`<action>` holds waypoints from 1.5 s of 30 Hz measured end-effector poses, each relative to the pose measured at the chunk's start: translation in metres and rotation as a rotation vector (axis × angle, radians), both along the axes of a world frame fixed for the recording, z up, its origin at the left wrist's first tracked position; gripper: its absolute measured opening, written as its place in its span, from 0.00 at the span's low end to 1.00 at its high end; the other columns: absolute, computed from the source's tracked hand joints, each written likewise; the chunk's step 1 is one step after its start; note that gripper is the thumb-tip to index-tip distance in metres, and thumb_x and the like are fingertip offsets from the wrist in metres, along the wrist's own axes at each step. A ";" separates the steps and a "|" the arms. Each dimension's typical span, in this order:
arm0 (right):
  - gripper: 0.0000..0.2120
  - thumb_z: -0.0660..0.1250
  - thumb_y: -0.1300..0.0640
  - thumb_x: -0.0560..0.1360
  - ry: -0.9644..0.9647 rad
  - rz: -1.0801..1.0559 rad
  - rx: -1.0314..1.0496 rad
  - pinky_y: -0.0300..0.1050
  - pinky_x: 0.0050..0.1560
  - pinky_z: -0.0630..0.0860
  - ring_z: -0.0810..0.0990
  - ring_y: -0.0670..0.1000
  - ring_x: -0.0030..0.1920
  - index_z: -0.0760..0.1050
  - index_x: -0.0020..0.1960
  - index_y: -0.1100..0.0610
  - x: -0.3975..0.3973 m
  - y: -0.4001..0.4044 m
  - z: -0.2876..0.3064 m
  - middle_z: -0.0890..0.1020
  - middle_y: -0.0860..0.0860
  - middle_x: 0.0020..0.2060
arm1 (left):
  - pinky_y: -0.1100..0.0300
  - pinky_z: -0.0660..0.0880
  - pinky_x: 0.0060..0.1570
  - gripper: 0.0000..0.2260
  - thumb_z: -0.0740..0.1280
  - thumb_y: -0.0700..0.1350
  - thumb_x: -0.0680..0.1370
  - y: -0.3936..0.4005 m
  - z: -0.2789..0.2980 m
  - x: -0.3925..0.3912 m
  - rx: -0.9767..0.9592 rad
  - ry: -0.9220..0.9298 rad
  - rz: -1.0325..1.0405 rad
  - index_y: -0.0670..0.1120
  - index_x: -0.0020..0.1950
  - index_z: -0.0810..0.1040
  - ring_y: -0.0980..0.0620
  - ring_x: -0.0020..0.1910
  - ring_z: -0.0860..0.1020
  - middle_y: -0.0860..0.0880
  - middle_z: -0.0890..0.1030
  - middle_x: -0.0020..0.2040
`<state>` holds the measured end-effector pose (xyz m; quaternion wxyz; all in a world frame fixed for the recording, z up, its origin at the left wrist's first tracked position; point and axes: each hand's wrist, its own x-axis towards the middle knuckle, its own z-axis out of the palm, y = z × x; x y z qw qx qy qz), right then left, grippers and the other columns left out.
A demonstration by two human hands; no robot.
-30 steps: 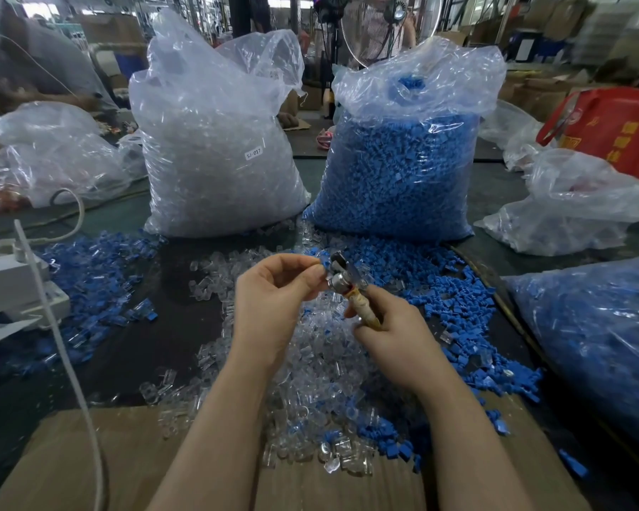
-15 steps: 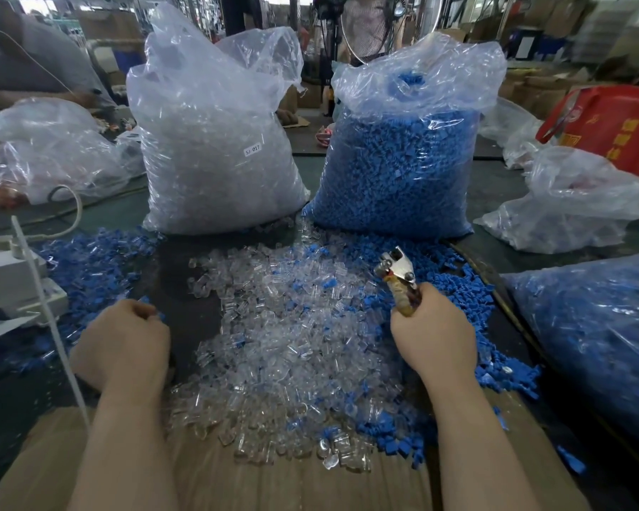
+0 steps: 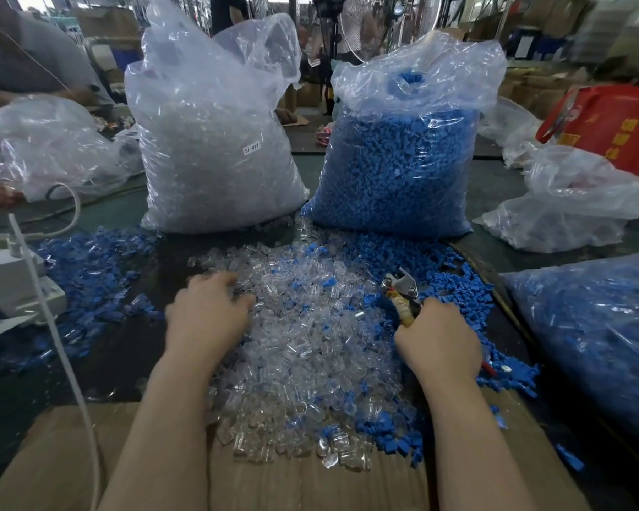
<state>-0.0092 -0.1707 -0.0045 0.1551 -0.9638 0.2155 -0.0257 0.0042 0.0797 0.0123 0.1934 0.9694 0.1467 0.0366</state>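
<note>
We grip the pliers (image 3: 402,291) upright in our right hand (image 3: 439,339), seemingly ready, while our left hand (image 3: 207,320), fingers (image 3: 226,280) loosely spread, sifts clear caps (image 3: 310,337) at the middle of the bench (image 3: 126,357).

Left bag (image 3: 214,153), right bag (image 3: 395,171) stand behind pile (image 3: 310,326); cardboard (image 3: 310,490) before it.

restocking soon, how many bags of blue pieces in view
2: the upright blue bag behind the loose pile; the second blue bag at the right edge, partly cropped. Others may be hidden.
</note>
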 end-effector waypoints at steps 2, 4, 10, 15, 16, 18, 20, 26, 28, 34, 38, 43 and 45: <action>0.12 0.65 0.52 0.76 0.008 0.018 0.000 0.47 0.39 0.66 0.68 0.54 0.37 0.71 0.56 0.56 0.000 0.000 -0.001 0.74 0.55 0.55 | 0.45 0.70 0.65 0.22 0.63 0.56 0.80 -0.013 -0.003 0.000 -0.001 0.109 -0.062 0.50 0.72 0.70 0.38 0.64 0.73 0.41 0.71 0.70; 0.11 0.65 0.52 0.75 0.008 0.023 -0.005 0.46 0.38 0.65 0.68 0.53 0.36 0.71 0.55 0.55 0.000 -0.001 -0.001 0.74 0.55 0.55 | 0.46 0.71 0.64 0.19 0.61 0.53 0.81 -0.022 -0.007 0.000 0.006 0.119 -0.107 0.49 0.71 0.72 0.38 0.63 0.73 0.40 0.70 0.68; 0.11 0.65 0.52 0.76 -0.021 0.076 -0.022 0.46 0.36 0.62 0.67 0.53 0.35 0.70 0.57 0.53 0.002 0.000 -0.004 0.74 0.53 0.53 | 0.51 0.74 0.58 0.11 0.67 0.48 0.79 -0.024 -0.006 -0.002 -0.048 -0.013 -0.133 0.49 0.59 0.81 0.45 0.56 0.76 0.45 0.77 0.59; 0.07 0.64 0.53 0.76 -0.050 0.067 -0.018 0.45 0.30 0.58 0.66 0.50 0.33 0.67 0.50 0.52 0.002 0.000 -0.003 0.70 0.49 0.41 | 0.62 0.73 0.43 0.04 0.71 0.47 0.77 -0.025 -0.003 -0.001 -0.245 -0.036 -0.129 0.51 0.50 0.84 0.59 0.42 0.79 0.55 0.83 0.43; 0.08 0.65 0.53 0.76 -0.058 0.058 -0.016 0.44 0.29 0.57 0.64 0.49 0.31 0.65 0.49 0.52 0.002 0.000 -0.003 0.68 0.48 0.37 | 0.62 0.73 0.43 0.04 0.71 0.46 0.76 -0.025 -0.003 -0.001 -0.248 -0.042 -0.127 0.51 0.50 0.84 0.60 0.41 0.78 0.55 0.83 0.42; 0.09 0.65 0.54 0.76 -0.079 0.048 -0.014 0.44 0.28 0.55 0.63 0.46 0.30 0.65 0.47 0.52 0.002 0.000 -0.004 0.66 0.47 0.33 | 0.61 0.74 0.44 0.04 0.71 0.47 0.77 -0.025 -0.003 -0.001 -0.225 -0.036 -0.120 0.51 0.51 0.83 0.58 0.43 0.79 0.55 0.82 0.43; 0.08 0.66 0.55 0.75 -0.099 0.053 -0.006 0.43 0.27 0.55 0.64 0.46 0.30 0.65 0.46 0.52 0.001 -0.001 -0.005 0.67 0.47 0.32 | 0.58 0.77 0.49 0.06 0.70 0.47 0.77 -0.022 -0.003 -0.002 -0.165 -0.001 -0.124 0.52 0.53 0.82 0.54 0.47 0.79 0.54 0.82 0.47; 0.08 0.67 0.56 0.74 -0.114 0.043 0.022 0.42 0.27 0.56 0.64 0.47 0.30 0.67 0.45 0.53 0.001 0.000 -0.005 0.68 0.47 0.32 | 0.55 0.79 0.47 0.06 0.70 0.47 0.77 -0.019 0.000 -0.004 -0.102 0.010 -0.118 0.56 0.52 0.82 0.53 0.44 0.80 0.55 0.82 0.46; 0.07 0.67 0.56 0.73 -0.114 0.043 0.022 0.42 0.27 0.57 0.64 0.47 0.30 0.67 0.46 0.53 0.002 0.000 -0.005 0.68 0.47 0.32 | 0.54 0.80 0.48 0.05 0.68 0.48 0.77 -0.021 0.000 -0.004 -0.126 -0.016 -0.118 0.56 0.52 0.81 0.52 0.44 0.80 0.54 0.83 0.46; 0.09 0.65 0.52 0.76 -0.053 0.091 0.045 0.47 0.36 0.64 0.68 0.53 0.36 0.68 0.51 0.55 0.004 0.000 -0.003 0.71 0.51 0.42 | 0.59 0.75 0.45 0.04 0.71 0.45 0.76 -0.031 -0.001 -0.002 -0.356 -0.154 -0.151 0.54 0.47 0.80 0.57 0.43 0.79 0.58 0.81 0.42; 0.07 0.64 0.53 0.76 -0.047 0.093 0.054 0.47 0.33 0.61 0.65 0.49 0.32 0.67 0.48 0.54 0.005 0.000 -0.004 0.68 0.48 0.35 | 0.61 0.75 0.42 0.05 0.73 0.43 0.74 -0.036 0.000 -0.002 -0.541 -0.160 -0.190 0.53 0.46 0.81 0.57 0.42 0.81 0.55 0.83 0.42; 0.09 0.64 0.53 0.76 -0.068 0.082 0.079 0.45 0.28 0.57 0.65 0.48 0.31 0.65 0.44 0.53 0.004 0.000 -0.004 0.69 0.49 0.34 | 0.65 0.71 0.30 0.06 0.71 0.44 0.77 -0.037 0.002 -0.005 -0.703 -0.130 -0.250 0.56 0.50 0.80 0.54 0.34 0.77 0.50 0.84 0.41; 0.08 0.64 0.53 0.76 -0.082 0.078 0.094 0.45 0.29 0.58 0.65 0.48 0.31 0.66 0.45 0.54 0.005 0.001 -0.003 0.69 0.49 0.33 | 0.67 0.68 0.26 0.07 0.71 0.43 0.77 -0.037 0.003 -0.006 -0.745 -0.117 -0.266 0.57 0.49 0.82 0.57 0.28 0.72 0.50 0.84 0.40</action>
